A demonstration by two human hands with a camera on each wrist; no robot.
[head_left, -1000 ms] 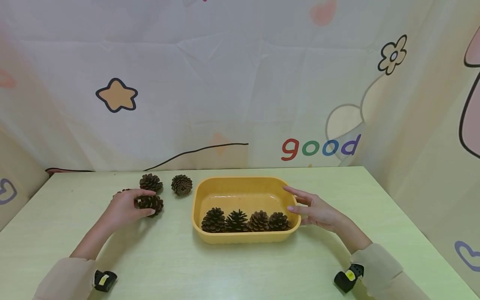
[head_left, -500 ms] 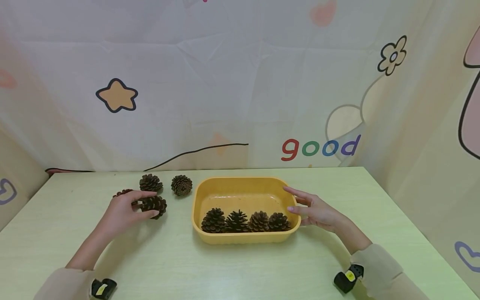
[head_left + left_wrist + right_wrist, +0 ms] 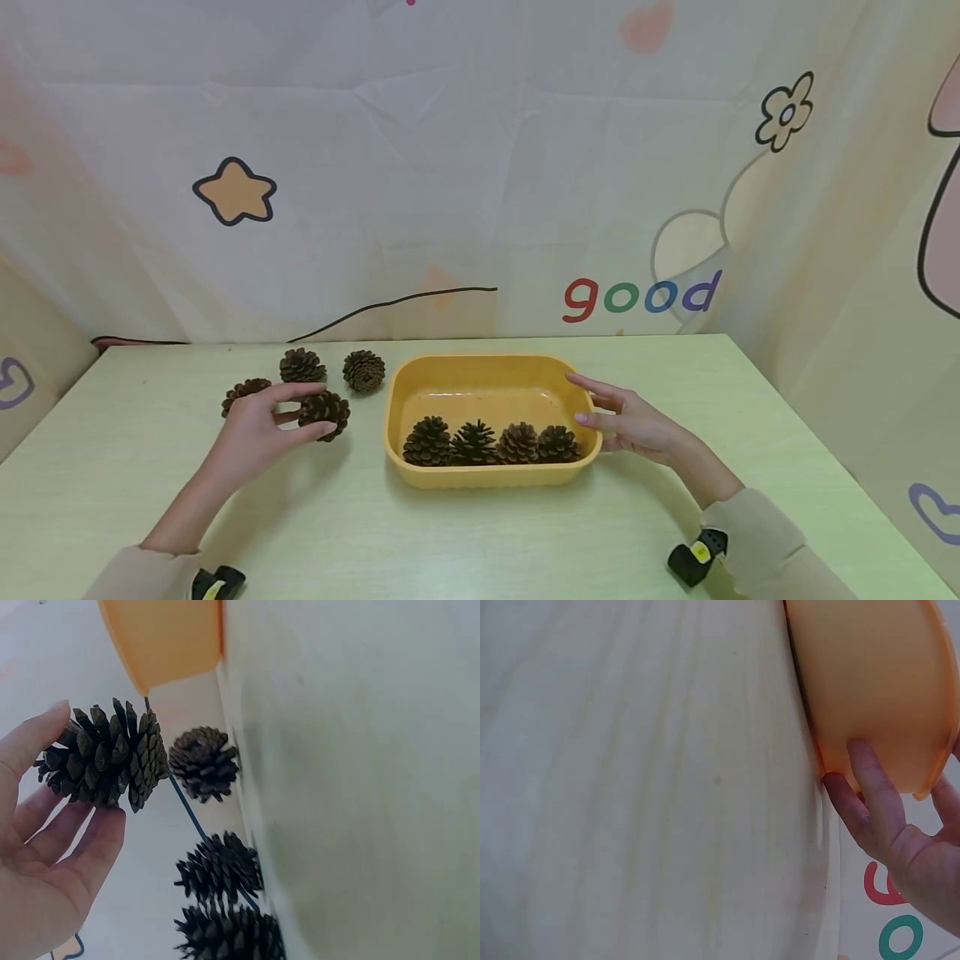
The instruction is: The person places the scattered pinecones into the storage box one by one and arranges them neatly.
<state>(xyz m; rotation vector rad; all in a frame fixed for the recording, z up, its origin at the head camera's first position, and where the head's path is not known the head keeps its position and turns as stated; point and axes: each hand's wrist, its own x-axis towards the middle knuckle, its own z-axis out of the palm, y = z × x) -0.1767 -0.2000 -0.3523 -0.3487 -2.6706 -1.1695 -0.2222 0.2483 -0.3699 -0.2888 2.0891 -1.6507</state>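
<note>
My left hand (image 3: 255,429) pinches a brown pine cone (image 3: 326,416) between thumb and fingers, raised over the table left of the yellow plastic tub (image 3: 495,477). In the left wrist view, the held pine cone (image 3: 101,757) lies sideways with its scales spread. My right hand (image 3: 637,427) grips the tub's right end, thumb over the rim and other fingers against the outer wall. The right wrist view shows those fingertips (image 3: 864,754) on the tub's outside. Along the near side inside the tub, several pine cones (image 3: 474,442) stand in a row.
Three more pine cones lie on the table: one behind my left hand (image 3: 243,392), one farther back (image 3: 302,365), and one near the tub's left corner (image 3: 364,371). A printed cloth (image 3: 450,183) hangs along the pale table's (image 3: 480,542) back edge.
My left hand has lifted its pine cone and carried it a little to the right, uncovering the cone behind it. My right hand and the tub have stayed put.
</note>
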